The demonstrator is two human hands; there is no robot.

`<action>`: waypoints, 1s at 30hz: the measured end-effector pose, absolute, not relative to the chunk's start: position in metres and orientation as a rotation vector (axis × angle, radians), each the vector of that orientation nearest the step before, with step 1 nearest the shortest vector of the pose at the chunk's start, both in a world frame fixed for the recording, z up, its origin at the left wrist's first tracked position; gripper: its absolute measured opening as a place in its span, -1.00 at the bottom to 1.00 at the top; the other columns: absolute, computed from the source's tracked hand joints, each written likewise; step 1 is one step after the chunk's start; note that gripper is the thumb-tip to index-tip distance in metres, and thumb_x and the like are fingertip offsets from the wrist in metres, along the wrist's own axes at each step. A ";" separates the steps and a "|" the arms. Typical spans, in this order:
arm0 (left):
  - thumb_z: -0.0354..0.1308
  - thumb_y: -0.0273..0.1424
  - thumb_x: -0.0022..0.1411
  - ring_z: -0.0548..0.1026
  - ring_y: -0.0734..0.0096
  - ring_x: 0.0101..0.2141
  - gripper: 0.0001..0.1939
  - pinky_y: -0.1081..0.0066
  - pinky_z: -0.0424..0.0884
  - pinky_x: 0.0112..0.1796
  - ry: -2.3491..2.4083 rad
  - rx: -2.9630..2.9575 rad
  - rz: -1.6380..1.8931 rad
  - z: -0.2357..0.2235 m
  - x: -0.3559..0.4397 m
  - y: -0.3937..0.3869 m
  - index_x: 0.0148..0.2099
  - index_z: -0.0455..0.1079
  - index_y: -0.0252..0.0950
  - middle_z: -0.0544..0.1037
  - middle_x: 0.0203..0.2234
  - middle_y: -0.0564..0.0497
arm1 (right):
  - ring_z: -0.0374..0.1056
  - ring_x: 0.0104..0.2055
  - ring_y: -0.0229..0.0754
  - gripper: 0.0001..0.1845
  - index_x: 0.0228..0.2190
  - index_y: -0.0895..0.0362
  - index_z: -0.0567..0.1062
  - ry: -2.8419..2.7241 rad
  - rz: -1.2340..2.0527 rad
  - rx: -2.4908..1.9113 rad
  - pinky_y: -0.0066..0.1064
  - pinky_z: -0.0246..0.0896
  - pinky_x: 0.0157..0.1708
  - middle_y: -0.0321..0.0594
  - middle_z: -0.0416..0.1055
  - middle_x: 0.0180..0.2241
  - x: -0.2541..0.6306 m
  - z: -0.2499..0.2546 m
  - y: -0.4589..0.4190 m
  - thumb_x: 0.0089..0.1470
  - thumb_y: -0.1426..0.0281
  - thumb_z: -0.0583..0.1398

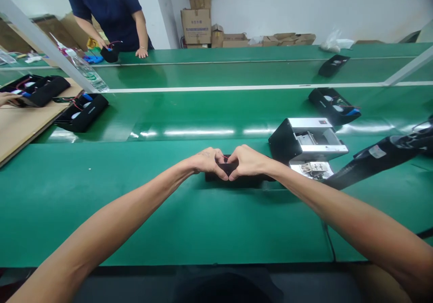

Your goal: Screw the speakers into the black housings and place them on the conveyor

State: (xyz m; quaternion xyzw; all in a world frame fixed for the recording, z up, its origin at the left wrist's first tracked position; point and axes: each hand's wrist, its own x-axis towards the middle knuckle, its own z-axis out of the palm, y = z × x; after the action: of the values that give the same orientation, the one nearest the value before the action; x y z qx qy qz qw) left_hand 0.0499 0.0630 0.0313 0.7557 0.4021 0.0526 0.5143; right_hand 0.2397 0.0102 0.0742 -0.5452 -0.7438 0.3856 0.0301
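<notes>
A long black speaker housing [241,182] lies on the green work surface in front of me, largely covered by my hands. My left hand [210,161] grips its left part, with fingers curled over the far side and the thumb on the near edge. From the right, my right hand [248,162] holds it the same way, and the two thumb tips meet at the middle. A bit of red wire shows between the hands. Any small part under the fingertips is hidden.
A silver-and-black machine [307,140] stands right of my hands, near a black jointed arm [375,158]. More open housings lie on the belt, one at left [82,112] and one at right [334,106]. A co-worker [110,14] stands across; another person's hand [8,99] is at left.
</notes>
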 end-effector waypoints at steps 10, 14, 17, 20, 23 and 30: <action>0.58 -0.22 -0.30 0.48 0.12 -0.07 -0.67 0.22 0.42 -0.08 0.965 2.034 0.258 0.025 0.046 0.038 -0.55 0.51 -0.21 0.52 -0.25 0.06 | 0.20 -0.54 -0.25 -0.88 -0.52 0.16 0.61 -2.433 0.826 -1.604 -0.37 -0.02 -0.51 -0.39 0.29 -0.66 0.233 0.048 -0.012 -0.14 0.39 0.43; 0.54 -0.39 -0.20 0.31 -0.15 0.21 -0.79 -0.09 0.16 0.26 1.013 2.201 0.429 0.013 0.044 0.000 -0.50 0.56 -0.18 0.54 -0.27 0.01 | 0.47 -0.23 0.02 -0.80 -0.25 0.15 0.66 -2.488 0.554 -1.503 -0.15 0.32 -0.16 -0.08 0.59 -0.32 0.235 0.039 -0.062 0.07 0.54 0.27; 0.41 -0.57 -0.12 0.27 -0.19 0.27 -0.78 -0.21 0.11 0.28 1.014 2.363 0.613 -0.002 0.041 -0.029 -0.41 0.59 -0.14 0.59 -0.25 0.01 | 0.50 0.00 0.07 -0.56 0.10 0.03 0.52 -2.127 0.150 -1.369 -0.02 0.45 0.01 -0.05 0.60 -0.04 0.257 0.034 -0.116 0.22 0.53 0.17; 0.38 -0.59 -0.05 0.33 -0.17 0.24 -0.76 -0.26 0.19 0.24 0.983 2.505 0.765 -0.016 0.037 -0.045 -0.36 0.58 -0.12 0.63 -0.26 0.03 | 0.53 -0.03 0.18 -0.50 0.07 -0.24 0.51 -1.337 -0.418 -1.532 0.14 0.54 -0.10 -0.16 0.57 -0.09 0.302 0.033 -0.158 0.10 0.33 0.37; 0.38 -0.57 -0.01 0.36 -0.18 0.24 -0.79 -0.30 0.19 0.25 0.987 2.535 0.790 -0.020 0.035 -0.048 -0.35 0.57 -0.12 0.64 -0.25 0.04 | 0.46 0.12 0.37 -0.19 0.15 -0.17 0.48 -0.778 -0.592 -1.565 0.30 0.45 0.01 -0.01 0.46 0.14 0.354 0.032 -0.171 -0.17 0.13 0.48; 0.41 -0.57 -0.04 0.36 -0.19 0.24 -0.77 -0.30 0.21 0.24 0.991 2.547 0.794 -0.020 0.034 -0.047 -0.35 0.56 -0.14 0.65 -0.26 0.06 | 0.54 -0.06 0.27 -0.40 -0.12 0.01 0.48 -0.694 0.012 -1.760 0.21 0.39 0.09 -0.08 0.57 -0.19 0.399 0.024 -0.143 -0.20 0.08 0.44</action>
State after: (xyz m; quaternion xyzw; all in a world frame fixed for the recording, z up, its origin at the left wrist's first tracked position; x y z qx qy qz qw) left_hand 0.0343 -0.0471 -0.0204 0.8852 0.3445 0.2759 0.1471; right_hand 0.3989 -0.1434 0.0238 -0.7545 -0.2977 0.0050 0.5849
